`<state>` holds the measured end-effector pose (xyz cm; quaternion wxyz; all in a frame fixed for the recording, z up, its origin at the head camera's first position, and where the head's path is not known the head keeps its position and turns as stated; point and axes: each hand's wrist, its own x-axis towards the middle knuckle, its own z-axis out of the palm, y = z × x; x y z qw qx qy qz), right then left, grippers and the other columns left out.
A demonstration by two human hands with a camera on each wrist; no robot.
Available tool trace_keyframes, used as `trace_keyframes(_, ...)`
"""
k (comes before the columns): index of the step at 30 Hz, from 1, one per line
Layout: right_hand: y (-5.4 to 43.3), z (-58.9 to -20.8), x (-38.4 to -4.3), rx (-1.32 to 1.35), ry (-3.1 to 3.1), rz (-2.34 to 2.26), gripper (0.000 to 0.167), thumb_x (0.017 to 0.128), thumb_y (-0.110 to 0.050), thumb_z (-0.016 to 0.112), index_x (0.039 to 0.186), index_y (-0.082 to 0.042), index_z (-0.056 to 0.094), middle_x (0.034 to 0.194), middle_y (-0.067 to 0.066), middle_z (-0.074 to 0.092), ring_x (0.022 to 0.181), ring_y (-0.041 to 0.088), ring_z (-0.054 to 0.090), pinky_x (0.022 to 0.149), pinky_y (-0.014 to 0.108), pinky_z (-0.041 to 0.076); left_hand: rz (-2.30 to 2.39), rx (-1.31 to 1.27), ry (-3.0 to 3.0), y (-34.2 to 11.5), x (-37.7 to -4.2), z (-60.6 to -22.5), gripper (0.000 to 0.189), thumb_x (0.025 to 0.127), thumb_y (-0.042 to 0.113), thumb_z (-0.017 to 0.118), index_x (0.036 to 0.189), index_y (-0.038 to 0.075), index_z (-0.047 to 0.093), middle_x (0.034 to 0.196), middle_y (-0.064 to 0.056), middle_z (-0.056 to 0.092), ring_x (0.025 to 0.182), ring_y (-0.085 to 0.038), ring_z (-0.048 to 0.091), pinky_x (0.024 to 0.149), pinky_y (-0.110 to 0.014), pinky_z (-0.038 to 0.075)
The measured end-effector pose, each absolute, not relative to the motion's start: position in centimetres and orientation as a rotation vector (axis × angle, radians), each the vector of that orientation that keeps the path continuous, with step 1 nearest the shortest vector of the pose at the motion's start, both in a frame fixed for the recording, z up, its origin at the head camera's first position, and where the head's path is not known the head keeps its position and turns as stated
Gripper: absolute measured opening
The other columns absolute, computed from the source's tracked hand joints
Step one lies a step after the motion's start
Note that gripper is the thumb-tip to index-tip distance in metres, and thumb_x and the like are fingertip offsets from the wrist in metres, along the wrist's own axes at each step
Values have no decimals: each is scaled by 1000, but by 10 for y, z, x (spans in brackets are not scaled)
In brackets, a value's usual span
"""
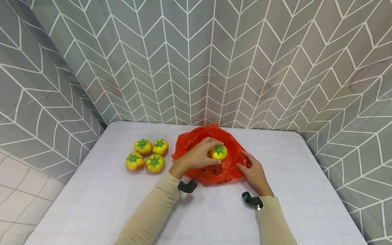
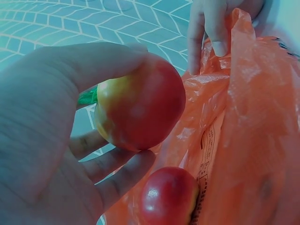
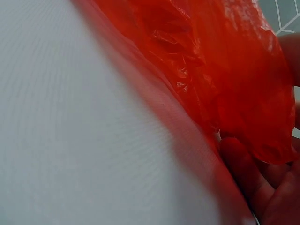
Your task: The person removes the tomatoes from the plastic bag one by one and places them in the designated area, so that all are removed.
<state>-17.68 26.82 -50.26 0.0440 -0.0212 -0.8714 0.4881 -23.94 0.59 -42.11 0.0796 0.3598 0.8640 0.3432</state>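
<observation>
My left hand [image 1: 199, 155] grips a yellow-and-red fruit [image 1: 218, 152] with a green leafy top, holding it over the open mouth of a red plastic bag [image 1: 183, 143]. In the left wrist view, thumb and fingers lie around the held fruit [image 2: 143, 105]. Below it, a second red fruit [image 2: 168, 197] lies in the bag. My right hand [image 1: 256, 173] holds the bag's right edge; in the right wrist view, the plastic [image 3: 253, 93] hangs between its thumb and fingers, and part of that hand is out of frame.
Several similar fruits [image 1: 145, 155] sit grouped on the white table [image 1: 92, 197], left of the bag. A grey curtain [image 1: 196, 68] with white chevron lines stands behind the table and along its sides. Each wrist wears a small black device [image 1: 188, 186].
</observation>
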Motion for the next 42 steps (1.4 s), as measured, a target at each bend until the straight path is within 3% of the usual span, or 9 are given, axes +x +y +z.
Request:
trace_keyframes(16,266,-502,-175,-99,-2688,1465,58,96,-22,65,150,-15,45,153,16,41,141,38,36,111,57,35,1214,1072,2517,-13,-221,-428,61,87,38,78,142,26,54,139,3,46,125,-14,46,100,-39,49)
trace_keyframes(42,266,-502,-175,-95,-2688,1481,58,96,-21,65,150,-14,45,153,17,41,141,39,35,113,58,31,1317,1022,2502,-36,-198,-441,59,86,33,78,140,24,55,139,4,47,126,-12,46,103,-40,46)
